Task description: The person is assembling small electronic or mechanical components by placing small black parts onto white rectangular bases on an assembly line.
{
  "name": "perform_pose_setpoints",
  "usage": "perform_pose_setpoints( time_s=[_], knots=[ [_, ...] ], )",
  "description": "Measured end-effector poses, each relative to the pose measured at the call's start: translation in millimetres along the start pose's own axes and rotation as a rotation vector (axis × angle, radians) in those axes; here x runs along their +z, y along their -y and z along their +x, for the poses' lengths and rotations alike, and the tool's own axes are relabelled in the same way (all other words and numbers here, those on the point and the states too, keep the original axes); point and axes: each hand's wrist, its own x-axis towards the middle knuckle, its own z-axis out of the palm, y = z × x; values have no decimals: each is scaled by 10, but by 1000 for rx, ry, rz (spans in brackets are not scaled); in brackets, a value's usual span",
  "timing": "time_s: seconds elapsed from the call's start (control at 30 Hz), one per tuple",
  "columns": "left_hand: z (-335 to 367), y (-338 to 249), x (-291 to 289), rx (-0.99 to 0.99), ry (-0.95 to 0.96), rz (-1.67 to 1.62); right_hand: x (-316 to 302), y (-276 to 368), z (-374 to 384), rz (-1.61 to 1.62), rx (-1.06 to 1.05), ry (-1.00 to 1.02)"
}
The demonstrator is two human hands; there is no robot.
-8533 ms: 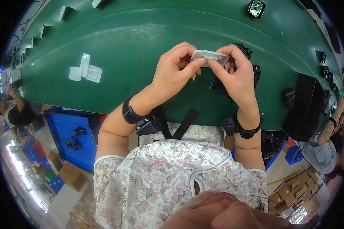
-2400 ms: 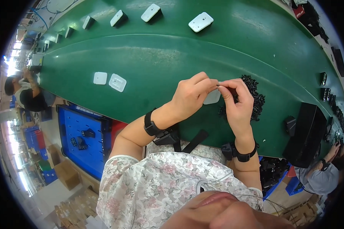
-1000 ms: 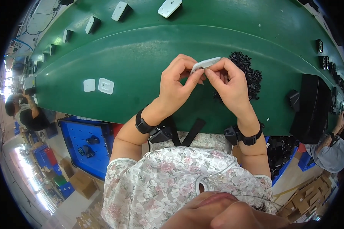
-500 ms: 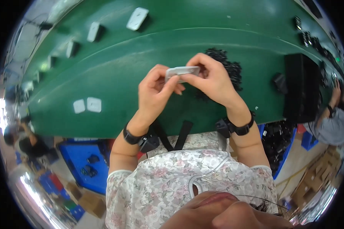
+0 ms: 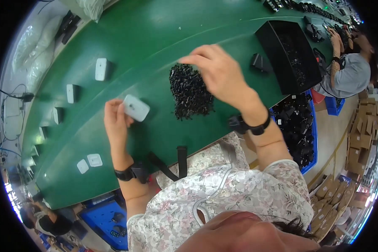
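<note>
My left hand [image 5: 118, 115] pinches a white plastic cover [image 5: 136, 108], a rounded rectangle with a small dark mark, tilted above the green table. To its right lies a heap of small black parts [image 5: 191, 92]. My right hand [image 5: 218, 71] hovers over the far right side of that heap, apart from the cover. Its fingers are drawn together and point left, with the tips close to each other. Whatever they may hold is too small to make out.
Several white cases [image 5: 101, 69] stand in a curved row at the left. Two flat white pieces [image 5: 94, 160] lie near the front edge. At the right are a black bin [image 5: 277, 54], a black block [image 5: 260, 63] and a blue crate [image 5: 308, 161] of black parts. A co-worker [image 5: 350, 69] sits beyond.
My right hand has let go of the white cover and moved over the black heap. My left hand has carried the cover left and nearer. The whole view has swung to the right.
</note>
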Motion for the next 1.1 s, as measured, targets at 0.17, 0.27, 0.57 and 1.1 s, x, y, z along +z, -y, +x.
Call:
perform_pose_setpoints(
  time_s=[0.17, 0.27, 0.57, 1.1],
  knots=[
    [117, 347, -360, 151, -109, 656, -599, -668, -492, -584, 88, 480],
    [64, 65, -168, 96, -139, 685, -822, -898, -686, -594, 145, 571],
    [-343, 28, 242, 363, -198, 1247, -1028, -1014, -707, -674, 197, 724],
    [-422, 133, 62, 501, -170, 1051, -623, -847, -937, -216, 305, 262]
  ],
)
